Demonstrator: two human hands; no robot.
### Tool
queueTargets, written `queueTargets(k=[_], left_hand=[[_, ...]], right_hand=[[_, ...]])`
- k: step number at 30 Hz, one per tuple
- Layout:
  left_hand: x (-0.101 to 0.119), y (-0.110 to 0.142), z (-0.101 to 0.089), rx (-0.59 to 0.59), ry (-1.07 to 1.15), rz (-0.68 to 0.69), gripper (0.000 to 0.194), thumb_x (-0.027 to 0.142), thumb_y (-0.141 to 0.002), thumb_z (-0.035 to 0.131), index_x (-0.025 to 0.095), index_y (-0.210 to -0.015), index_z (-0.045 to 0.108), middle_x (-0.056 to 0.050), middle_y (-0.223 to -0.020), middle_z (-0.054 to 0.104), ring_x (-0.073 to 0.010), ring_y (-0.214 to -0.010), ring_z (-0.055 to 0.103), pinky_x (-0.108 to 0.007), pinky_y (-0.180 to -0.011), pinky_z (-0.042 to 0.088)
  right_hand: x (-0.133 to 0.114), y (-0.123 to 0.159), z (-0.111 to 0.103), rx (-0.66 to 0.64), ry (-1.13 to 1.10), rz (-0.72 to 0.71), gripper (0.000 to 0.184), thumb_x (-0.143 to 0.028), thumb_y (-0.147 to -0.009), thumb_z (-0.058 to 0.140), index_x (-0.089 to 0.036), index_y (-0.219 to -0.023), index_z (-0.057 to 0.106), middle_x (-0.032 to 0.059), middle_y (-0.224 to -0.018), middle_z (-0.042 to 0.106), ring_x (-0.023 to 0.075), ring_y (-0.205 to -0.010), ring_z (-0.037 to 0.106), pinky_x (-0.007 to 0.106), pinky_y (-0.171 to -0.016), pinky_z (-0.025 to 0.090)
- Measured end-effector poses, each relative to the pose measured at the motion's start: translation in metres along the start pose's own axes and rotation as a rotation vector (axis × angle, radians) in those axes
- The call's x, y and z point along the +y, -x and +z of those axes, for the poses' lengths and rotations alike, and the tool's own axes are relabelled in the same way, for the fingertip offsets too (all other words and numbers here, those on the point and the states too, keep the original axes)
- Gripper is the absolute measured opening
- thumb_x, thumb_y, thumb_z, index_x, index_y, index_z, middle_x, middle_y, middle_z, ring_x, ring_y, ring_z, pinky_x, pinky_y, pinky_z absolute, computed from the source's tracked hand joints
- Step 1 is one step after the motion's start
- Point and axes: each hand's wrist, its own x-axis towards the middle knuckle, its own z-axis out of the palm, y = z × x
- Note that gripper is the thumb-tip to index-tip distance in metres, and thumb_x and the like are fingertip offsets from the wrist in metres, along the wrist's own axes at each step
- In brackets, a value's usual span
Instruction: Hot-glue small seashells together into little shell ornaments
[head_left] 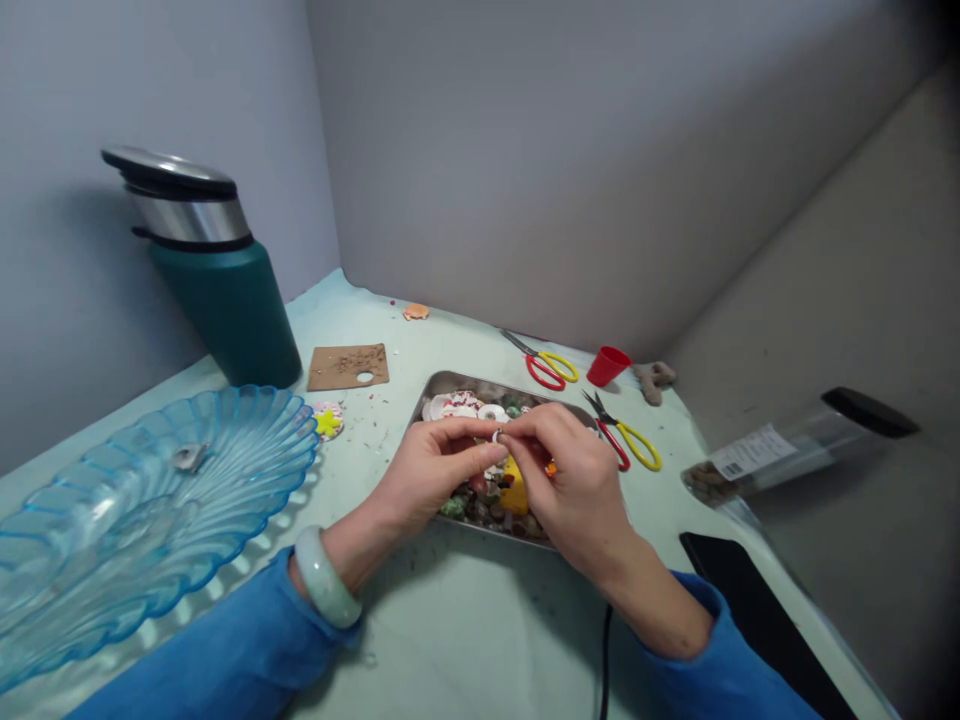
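Both hands meet over a metal tray (pixel 442 382) filled with small mixed pieces, some white, green and yellow. Between the fingertips is a tiny whitish piece (pixel 498 436), too small to name. My left hand (pixel 439 460) pinches it from the left with thumb and index finger. From the right, my right hand (pixel 566 480) closes its thumb and fingers at the same piece. A yellow piece (pixel 514 490) lies in the tray below the fingers. The hands hide much of the tray's contents.
Left stand a blue scalloped dish (pixel 247 520) and a teal bottle (pixel 225 310). Behind are a brown card (pixel 322 370), scissors (pixel 551 370), a red cup (pixel 607 367) and more scissors (pixel 626 440). Right are a clear container (pixel 780 450) and a flat black object (pixel 757 610).
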Motion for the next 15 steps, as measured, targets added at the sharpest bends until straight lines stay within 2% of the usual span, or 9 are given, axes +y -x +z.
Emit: queueTargets(k=[4, 8, 11, 13, 15], left_hand=[[0.001, 0.001, 0.0, -0.019, 0.023, -0.01, 0.03, 0.033, -0.072, 0.072, 0.014, -0.095, 0.071, -0.001, -0.069, 0.063, -0.0066, -0.051, 0.05, -0.021, -0.052, 0.04], [0.001, 0.0, 0.0, -0.049, 0.108, -0.015, 0.033, 0.033, -0.074, 0.071, 0.015, -0.101, 0.069, -0.002, -0.078, 0.064, -0.0063, -0.052, 0.05, -0.022, -0.054, 0.042], [0.001, -0.001, -0.002, -0.046, 0.154, -0.036, 0.036, 0.033, -0.074, 0.07, 0.015, -0.104, 0.067, 0.0, -0.07, 0.061, -0.0073, -0.051, 0.051, -0.023, -0.056, 0.044], [0.0, -0.001, -0.003, -0.033, 0.159, -0.051, 0.035, 0.034, -0.074, 0.07, 0.015, -0.104, 0.066, 0.001, -0.066, 0.059, -0.0078, -0.05, 0.051, -0.024, -0.057, 0.044], [0.0, -0.001, -0.003, -0.026, 0.167, -0.064, 0.034, 0.034, -0.075, 0.069, 0.016, -0.104, 0.066, 0.003, -0.063, 0.056, -0.0081, -0.051, 0.051, -0.024, -0.057, 0.044]], right_hand=[[0.004, 0.0, 0.0, -0.037, 0.032, 0.018, 0.012, -0.014, -0.088, 0.051, -0.019, -0.081, 0.059, 0.0044, -0.081, 0.061, 0.0168, -0.074, 0.058, 0.029, -0.067, 0.046], [0.002, -0.009, -0.011, -0.091, 0.021, 0.003, 0.012, -0.016, -0.089, 0.05, -0.018, -0.088, 0.062, 0.005, -0.084, 0.064, 0.0171, -0.075, 0.06, 0.03, -0.067, 0.047], [-0.014, -0.013, -0.029, -0.04, -0.037, -0.05, 0.018, -0.015, -0.09, 0.046, -0.02, -0.094, 0.063, 0.0054, -0.089, 0.065, 0.0174, -0.082, 0.062, 0.03, -0.071, 0.05], [-0.029, -0.008, -0.043, -0.077, -0.06, -0.145, 0.025, -0.014, -0.09, 0.045, -0.026, -0.102, 0.062, 0.0045, -0.094, 0.066, 0.018, -0.087, 0.063, 0.031, -0.075, 0.052], [-0.041, 0.009, -0.053, -0.122, -0.009, -0.198, 0.026, -0.019, -0.09, 0.047, -0.035, -0.102, 0.064, 0.0032, -0.091, 0.068, 0.0191, -0.083, 0.065, 0.03, -0.066, 0.055]])
